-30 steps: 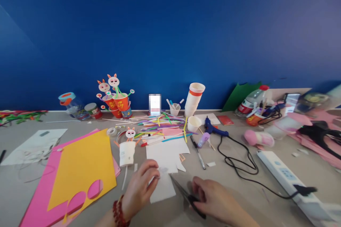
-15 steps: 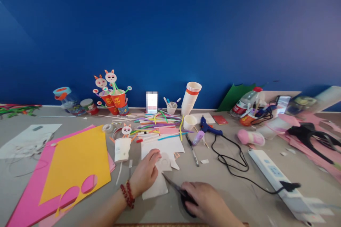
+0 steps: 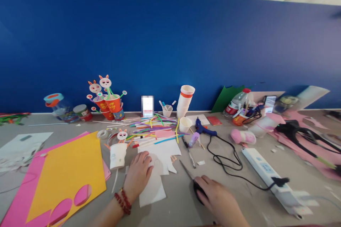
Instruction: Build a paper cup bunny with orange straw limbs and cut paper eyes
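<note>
My left hand (image 3: 139, 174), with red beads at the wrist, rests on the left part of the cut white paper (image 3: 153, 191); its fingers are bent over the sheet, and whether they pinch anything is hidden. To the right, my right hand (image 3: 217, 198) lies low over the table, wrapped round the black handles of the scissors (image 3: 188, 172). The blades look closed and point up and left, apart from the paper. Just left of my left hand stands a white cup (image 3: 118, 156) with a rabbit face.
Yellow sheet (image 3: 69, 170) over pink sheets on the left. Colored sticks (image 3: 154, 127), a cup stack (image 3: 185, 103) and rabbit cups (image 3: 113, 103) stand behind. On the right are a blue glue gun (image 3: 204, 127) with its cord, a power strip (image 3: 269, 173) and a bottle (image 3: 236, 104).
My right hand has moved right with the scissors, away from the paper. My left hand has shifted slightly left over the paper. The whole view has shifted a little.
</note>
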Motion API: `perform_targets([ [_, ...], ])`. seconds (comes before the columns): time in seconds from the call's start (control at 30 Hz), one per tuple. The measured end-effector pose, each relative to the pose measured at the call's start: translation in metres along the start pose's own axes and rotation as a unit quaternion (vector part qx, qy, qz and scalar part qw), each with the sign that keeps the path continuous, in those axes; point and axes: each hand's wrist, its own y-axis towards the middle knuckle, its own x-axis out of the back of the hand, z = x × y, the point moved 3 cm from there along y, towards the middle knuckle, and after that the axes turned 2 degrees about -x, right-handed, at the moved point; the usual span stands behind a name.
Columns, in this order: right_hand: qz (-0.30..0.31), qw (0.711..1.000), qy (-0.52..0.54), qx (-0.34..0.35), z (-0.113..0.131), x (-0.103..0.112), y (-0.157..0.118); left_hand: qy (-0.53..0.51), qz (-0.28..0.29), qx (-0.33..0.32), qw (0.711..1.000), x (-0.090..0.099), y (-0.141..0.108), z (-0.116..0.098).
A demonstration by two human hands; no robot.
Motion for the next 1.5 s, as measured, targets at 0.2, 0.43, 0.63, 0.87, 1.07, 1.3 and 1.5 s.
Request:
perform_targets([
  [0.2,0.007,0.996,0.087,-0.011,-0.001,0.019,0.015,0.006,0.004,0.009,1.0,0.001,-0.003,0.002],
  [0.43,-0.045,0.993,-0.011,-0.106,-0.008,0.014,0.056,-0.027,0.018,0.01,0.999,0.001,-0.005,-0.001],
  [0.63,-0.016,0.993,-0.019,-0.115,-0.009,0.006,0.066,-0.032,0.015,0.019,0.999,-0.002,-0.004,0.004],
  [0.87,-0.066,0.988,-0.032,-0.132,-0.011,0.013,0.061,-0.038,0.011,0.012,0.999,-0.001,-0.002,0.003],
  [1.07,-0.086,0.992,0.005,-0.092,0.007,0.024,0.071,-0.042,0.014,0.012,0.999,0.002,-0.005,0.001],
  [1.3,-0.044,0.996,0.047,-0.065,0.023,0.019,0.085,-0.032,0.028,0.026,0.999,0.004,-0.003,-0.006],
  [1.5,-0.051,0.994,0.07,0.06,0.07,0.044,0.112,-0.028,0.013,0.024,0.999,0.002,-0.002,-0.007],
])
